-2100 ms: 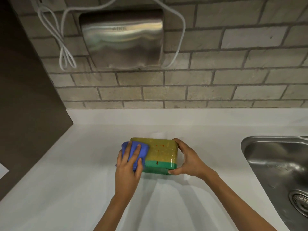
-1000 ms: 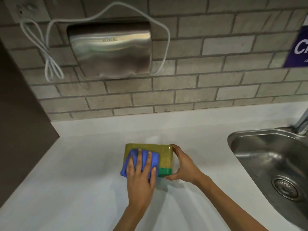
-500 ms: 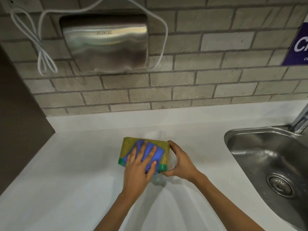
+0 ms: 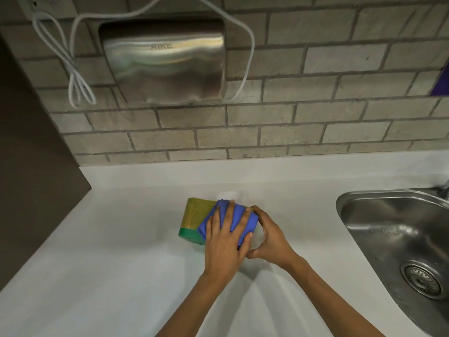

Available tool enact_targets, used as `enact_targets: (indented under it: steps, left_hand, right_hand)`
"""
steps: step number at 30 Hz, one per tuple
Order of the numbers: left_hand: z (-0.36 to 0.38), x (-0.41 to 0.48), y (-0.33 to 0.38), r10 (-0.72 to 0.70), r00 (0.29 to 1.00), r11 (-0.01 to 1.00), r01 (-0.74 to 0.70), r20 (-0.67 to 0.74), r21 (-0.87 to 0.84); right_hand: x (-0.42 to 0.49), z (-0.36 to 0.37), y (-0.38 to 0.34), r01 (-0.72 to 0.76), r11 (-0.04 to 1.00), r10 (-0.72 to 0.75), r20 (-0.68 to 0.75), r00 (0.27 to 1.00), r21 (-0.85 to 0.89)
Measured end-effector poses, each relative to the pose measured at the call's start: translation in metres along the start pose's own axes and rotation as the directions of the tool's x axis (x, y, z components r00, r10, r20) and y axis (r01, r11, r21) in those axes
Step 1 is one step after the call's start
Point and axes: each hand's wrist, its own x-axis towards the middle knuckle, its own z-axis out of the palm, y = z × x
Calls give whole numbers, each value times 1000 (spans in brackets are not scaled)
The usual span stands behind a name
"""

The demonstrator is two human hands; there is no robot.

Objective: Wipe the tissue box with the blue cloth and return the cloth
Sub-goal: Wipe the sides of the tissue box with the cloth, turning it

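The tissue box (image 4: 194, 216), yellow-olive on top with a green band along its near side, lies on the white counter (image 4: 109, 251). A blue cloth (image 4: 239, 218) covers the box's right half. My left hand (image 4: 223, 242) lies flat on the cloth, fingers spread, pressing it onto the box. My right hand (image 4: 271, 237) clasps the box's right end, which the cloth and both hands hide.
A steel sink (image 4: 398, 239) with a drain is set into the counter at the right. A metal hand dryer (image 4: 165, 62) with a looped white cable (image 4: 77, 86) hangs on the brick wall behind. A dark panel (image 4: 31, 166) borders the counter's left side.
My left hand has slid the cloth from the box's left end across its top to the right end. My right hand has stayed on the right end of the box.
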Motion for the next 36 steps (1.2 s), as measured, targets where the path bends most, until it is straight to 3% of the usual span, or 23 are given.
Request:
enact_targets:
  steps: [4,9,15,19,24,28,36]
  left_hand:
    - [-2,2,-36,-177,979,979,165,-101,-119]
    - [0,-3,-58,-427,881,882,358,-203,-306]
    - [6,-6,4,-92,982,995,86,-162,-43]
    - [9,3,3,-36,989,999,34,-143,-17]
    - [1,14,-36,-341,927,937,321,-157,-141]
    - [-10,21,-62,-574,812,776,497,-105,-389]
    - [-11,6,-67,-739,671,553,649,52,-522]
  right_hand:
    - [1,0,1,5,1000,-5,15,1000,0]
    - [-1,1,1,7,1000,-7,10,1000,-9]
    - [0,0,-1,1,1000,-1,-2,1000,-20]
    - [-3,0,-1,5,1000,-5,-15,1000,3]
    - [-4,1,1,-2,1000,1,-4,1000,-13]
    - [-5,2,1,0,1000,0,0,1000,-22]
    - [-12,16,-1,85,981,-92,-37,995,-177]
